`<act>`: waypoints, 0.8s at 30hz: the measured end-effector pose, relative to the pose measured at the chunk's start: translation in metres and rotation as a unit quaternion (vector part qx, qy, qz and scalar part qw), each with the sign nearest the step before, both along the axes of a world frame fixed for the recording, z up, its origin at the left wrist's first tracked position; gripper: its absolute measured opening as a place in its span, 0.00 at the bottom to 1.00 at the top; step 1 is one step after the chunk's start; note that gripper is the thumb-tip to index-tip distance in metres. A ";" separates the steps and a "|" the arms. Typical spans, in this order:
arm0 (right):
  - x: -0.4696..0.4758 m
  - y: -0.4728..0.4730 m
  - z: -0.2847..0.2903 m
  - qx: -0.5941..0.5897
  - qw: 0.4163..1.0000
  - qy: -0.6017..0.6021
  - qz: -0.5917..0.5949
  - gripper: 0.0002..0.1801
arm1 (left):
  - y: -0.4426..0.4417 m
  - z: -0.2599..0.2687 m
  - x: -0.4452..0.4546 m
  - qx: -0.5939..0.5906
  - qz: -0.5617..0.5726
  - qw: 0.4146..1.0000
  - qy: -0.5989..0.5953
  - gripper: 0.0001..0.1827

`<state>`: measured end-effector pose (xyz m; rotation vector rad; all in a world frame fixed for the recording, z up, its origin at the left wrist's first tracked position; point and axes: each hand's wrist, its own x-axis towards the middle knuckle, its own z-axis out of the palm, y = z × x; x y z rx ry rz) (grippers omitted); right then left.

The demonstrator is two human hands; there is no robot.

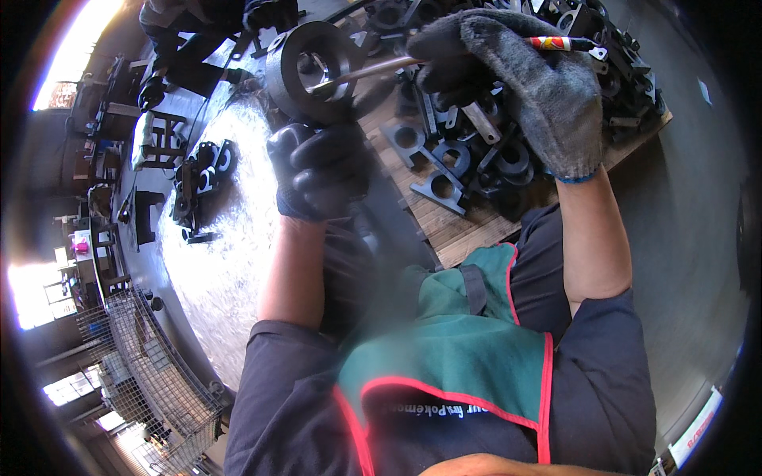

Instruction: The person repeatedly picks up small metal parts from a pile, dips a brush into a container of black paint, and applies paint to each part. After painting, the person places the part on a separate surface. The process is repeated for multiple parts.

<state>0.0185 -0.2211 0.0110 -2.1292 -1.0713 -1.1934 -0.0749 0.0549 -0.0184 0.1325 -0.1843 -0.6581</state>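
Note:
My left hand (321, 169), in a dark coated glove, grips a dark metal ring-shaped part (284, 74) by its lower side, with its round opening facing me. A long thin rod-like tool (381, 70) reaches from my right hand (512, 71) to the ring, its bright tip at the opening. My right hand wears a grey knit glove with dark fingers and is closed around the tool. A red and yellow wrapped section (553, 43) shows above the back of that hand. Whether the tip touches the inner wall, I cannot tell.
A wooden board (446, 238) bears a heap of dark metal brackets with round holes (443, 187). On the left, more brackets (205, 178) lie on a shiny metal-covered surface (202, 285). Another person's gloved hand (271, 15) is at the top. A wire mesh cage (161, 369) stands lower left.

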 end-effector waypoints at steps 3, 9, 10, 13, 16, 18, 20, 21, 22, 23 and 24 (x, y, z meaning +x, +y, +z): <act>-0.002 0.000 0.001 0.001 1.000 0.007 0.008 0.21 | -0.003 0.002 0.001 -0.012 -0.007 1.000 0.001 0.16; -0.001 -0.004 -0.002 0.006 0.999 0.025 0.027 0.19 | -0.002 0.003 0.001 -0.022 -0.001 1.000 0.021 0.15; 0.001 -0.006 -0.001 0.010 0.999 0.034 0.033 0.19 | -0.002 0.004 0.000 -0.011 0.014 0.999 0.034 0.15; 0.006 -0.022 0.010 0.068 0.988 0.109 0.080 0.18 | 0.001 0.008 -0.003 0.040 0.082 0.994 0.056 0.16; 0.010 -0.044 0.033 0.240 0.879 0.308 0.274 0.18 | 0.002 0.010 -0.005 0.051 0.118 0.992 -0.021 0.28; 0.012 -0.050 0.045 0.342 0.679 0.439 0.479 0.19 | 0.004 0.008 -0.002 0.194 0.207 0.957 -0.062 0.26; 0.003 -0.049 0.047 0.376 0.561 0.474 0.564 0.20 | 0.006 0.003 0.003 0.281 0.291 0.913 -0.058 0.20; -0.003 -0.046 0.047 0.379 0.580 0.481 0.537 0.21 | 0.007 0.000 0.007 0.407 0.324 0.847 -0.106 0.18; -0.010 -0.040 0.043 0.385 0.625 0.478 0.482 0.22 | 0.009 -0.002 0.010 0.525 0.349 0.762 -0.148 0.16; -0.018 -0.032 0.039 0.395 0.668 0.485 0.404 0.23 | 0.011 -0.004 0.013 0.562 0.384 0.717 -0.152 0.15; -0.026 -0.026 0.035 0.306 0.815 0.371 0.323 0.21 | 0.012 -0.005 0.016 0.599 0.417 0.667 -0.151 0.14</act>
